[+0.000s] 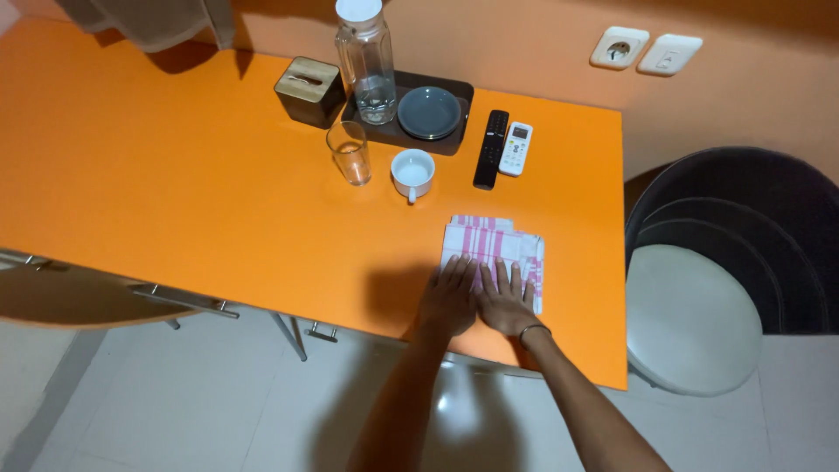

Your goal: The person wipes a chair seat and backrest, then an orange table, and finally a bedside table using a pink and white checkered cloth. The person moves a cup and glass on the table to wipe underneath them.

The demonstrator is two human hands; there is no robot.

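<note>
While both hands lie flat & spread, left hand (447,300) & right hand (507,301) press folded pink cloth (495,246) on orange counter (192,183)

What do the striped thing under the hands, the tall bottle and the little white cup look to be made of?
The folded cloth looks like woven cotton, matte, with pink stripes on white and soft layered edges; both hands, left hand and right hand, lie flat on it. The bottle seems clear glass or hard plastic: see-through, with glints. The cup looks like glazed ceramic, white and smooth.
</note>
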